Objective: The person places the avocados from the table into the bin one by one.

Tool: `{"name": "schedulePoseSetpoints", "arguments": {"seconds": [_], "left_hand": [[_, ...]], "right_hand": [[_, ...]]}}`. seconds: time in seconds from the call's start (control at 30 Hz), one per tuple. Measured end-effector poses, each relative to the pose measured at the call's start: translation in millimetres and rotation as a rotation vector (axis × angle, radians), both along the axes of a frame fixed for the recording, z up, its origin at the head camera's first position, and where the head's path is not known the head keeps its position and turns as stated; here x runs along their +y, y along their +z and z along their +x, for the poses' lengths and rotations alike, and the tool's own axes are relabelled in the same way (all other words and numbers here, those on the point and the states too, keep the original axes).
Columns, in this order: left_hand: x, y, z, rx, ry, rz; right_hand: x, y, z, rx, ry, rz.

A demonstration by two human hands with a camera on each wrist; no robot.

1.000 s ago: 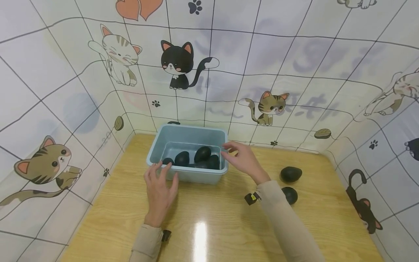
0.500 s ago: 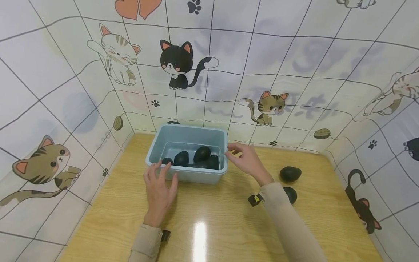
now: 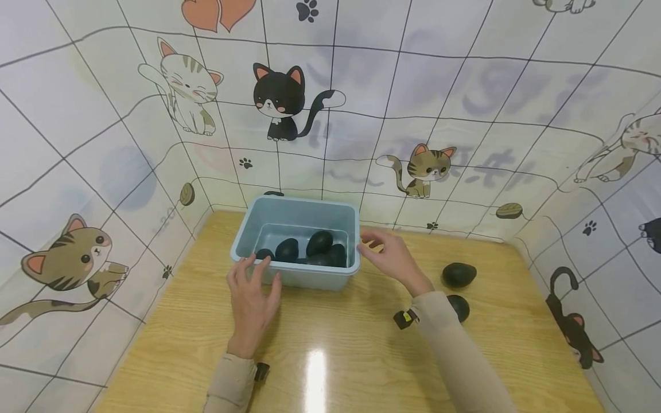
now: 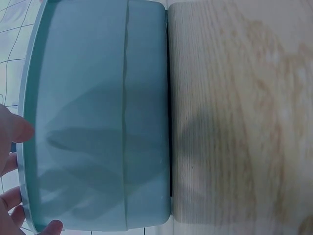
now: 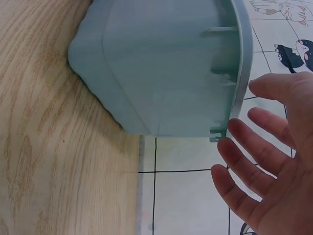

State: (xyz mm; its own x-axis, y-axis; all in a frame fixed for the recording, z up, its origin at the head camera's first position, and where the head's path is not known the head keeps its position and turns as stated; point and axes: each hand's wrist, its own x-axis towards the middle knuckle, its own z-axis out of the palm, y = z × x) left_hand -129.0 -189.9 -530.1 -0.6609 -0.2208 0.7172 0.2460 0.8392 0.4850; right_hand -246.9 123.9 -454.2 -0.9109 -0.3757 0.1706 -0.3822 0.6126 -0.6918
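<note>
A light blue plastic bin (image 3: 310, 278) stands at the back of the table, with several dark avocados (image 3: 319, 243) in its front part. My left hand (image 3: 250, 301) is at the bin's front left corner, its spread, bent fingertips at the rim; the left wrist view has the thumb (image 4: 22, 129) beside that rim. At the right rim is my right hand (image 3: 392, 257), fingers spread and loosely bent, the tips touching or very near the edge. In the right wrist view, nothing lies in the right palm (image 5: 288, 196).
Two more dark avocados lie on the wooden table (image 3: 351, 344) to the right: one farther back (image 3: 459, 275), the other avocado (image 3: 458, 308) partly behind the right sleeve. A cat-printed wall covering (image 3: 361, 132) rises right behind the bin and along both sides.
My right hand has moved slightly right, from over the bin's right rim to its outer side. The left hand, the bin and the avocados have not visibly moved.
</note>
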Motion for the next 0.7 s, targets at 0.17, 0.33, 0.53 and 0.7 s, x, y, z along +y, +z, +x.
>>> {"name": "schedulePoseSetpoints", "arguments": {"seconds": [0.17, 0.33, 0.53, 0.7], "left_hand": [[-0.3, 0.4, -0.3, 0.004, -0.011, 0.001], [-0.6, -0.7, -0.3, 0.006, -0.009, 0.004], [-1.1, -1.8, -0.7, 0.008, -0.01, -0.003], [-0.4, -1.8, -1.3, 0.024, -0.005, -0.005]], "right_hand": [[1.6, -3.2, 1.4, -0.008, -0.008, 0.002], [3.8, -4.9, 2.3, -0.02, -0.016, 0.006], [4.9, -6.0, 3.5, -0.035, -0.029, 0.014], [6.0, -10.0, 2.7, -0.025, -0.019, 0.024]]}}
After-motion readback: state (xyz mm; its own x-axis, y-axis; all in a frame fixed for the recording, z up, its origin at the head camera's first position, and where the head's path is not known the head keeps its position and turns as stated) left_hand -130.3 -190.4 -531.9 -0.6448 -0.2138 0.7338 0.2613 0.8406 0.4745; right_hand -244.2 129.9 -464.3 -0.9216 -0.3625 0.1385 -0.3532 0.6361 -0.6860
